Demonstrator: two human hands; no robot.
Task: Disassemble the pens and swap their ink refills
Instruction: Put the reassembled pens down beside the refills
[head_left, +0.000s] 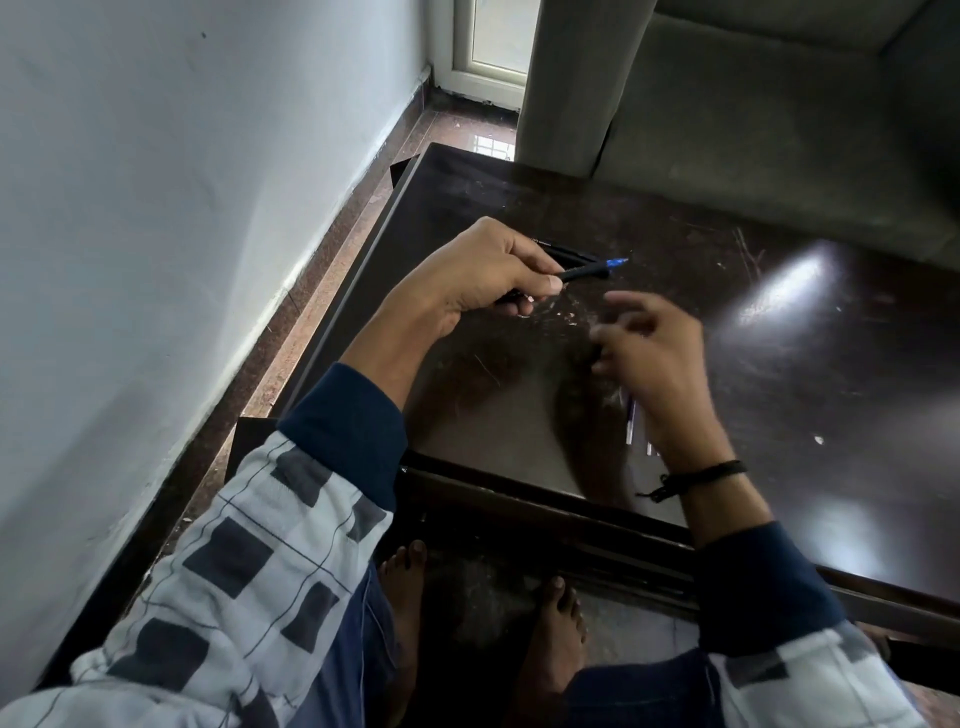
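**Checked sleeves lean in as pen swap gets under way**

Checked sleeves and a pair of bare feet frame the near edge of a dark, scratched table, where a seated person works on two pens. Left hand grasps a dark pen between thumb and curled fingers, its blue tip pointing away to the right, apparently kept steady so that the other hand can work on it. A second pen lies on the wood just behind it. Right hand, wearing a black wristband, hovers blurred above the tabletop with fingers bent; whether it holds a small part cannot be told. Thin pale refills rest on the table partly under that hand, probably parked within easy reach for the exchange. No tray or cup shows; the parts lie straight on the wood. The swap looks to be at an early or middle stage
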